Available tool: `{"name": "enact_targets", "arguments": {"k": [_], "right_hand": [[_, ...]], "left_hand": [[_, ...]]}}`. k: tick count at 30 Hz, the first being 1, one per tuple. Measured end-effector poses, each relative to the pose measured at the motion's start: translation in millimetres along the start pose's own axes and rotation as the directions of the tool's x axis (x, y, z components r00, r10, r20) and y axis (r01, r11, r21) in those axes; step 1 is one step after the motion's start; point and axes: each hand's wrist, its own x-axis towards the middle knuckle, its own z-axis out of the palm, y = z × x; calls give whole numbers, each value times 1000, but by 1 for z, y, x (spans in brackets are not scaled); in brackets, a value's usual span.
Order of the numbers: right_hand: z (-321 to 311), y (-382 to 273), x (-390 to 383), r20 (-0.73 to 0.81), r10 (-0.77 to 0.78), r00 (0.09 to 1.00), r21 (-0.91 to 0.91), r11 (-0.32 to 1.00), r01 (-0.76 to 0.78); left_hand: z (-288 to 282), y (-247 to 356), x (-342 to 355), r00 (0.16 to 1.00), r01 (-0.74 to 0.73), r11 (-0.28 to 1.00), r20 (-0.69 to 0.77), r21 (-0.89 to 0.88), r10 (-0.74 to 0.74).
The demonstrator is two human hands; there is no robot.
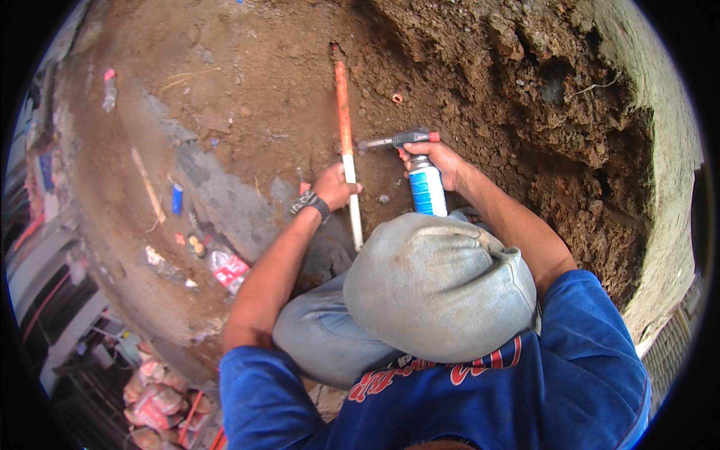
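Observation:
In the head view, my left hand (pixel 334 187) grips a white pipe (pixel 354 217). Its upper end meets an orange pipe (pixel 343 105), whose far end runs to a small hole in the soil. My right hand (pixel 442 163) holds a hand torch head (pixel 409 137) on a white and blue gas canister (pixel 426 191). The torch's metal nozzle points left at the pipe, close to where orange and white meet; I cannot make out a flame. A small orange ring (pixel 397 98) lies on the dirt beyond the torch.
Rough excavated soil (pixel 547 82) rises at the right beside a concrete edge (pixel 671 187). On the left lie a blue cylinder (pixel 177 199), a wooden stick (pixel 148 184) and a crumpled plastic bottle (pixel 226 268). Filled bags (pixel 154 405) sit at the lower left.

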Motion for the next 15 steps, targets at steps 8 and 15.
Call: {"name": "enact_targets", "arguments": {"k": [8,15], "right_hand": [[6,-13,6,-5,-64,998,102,993,64],[2,-10,6,43,87,995,-52,995,-85]], "left_hand": [[-1,-2,0,1000,6,1000,11,30,-6],[-1,-2,2,1000,-5,999,2,37,5]]}}
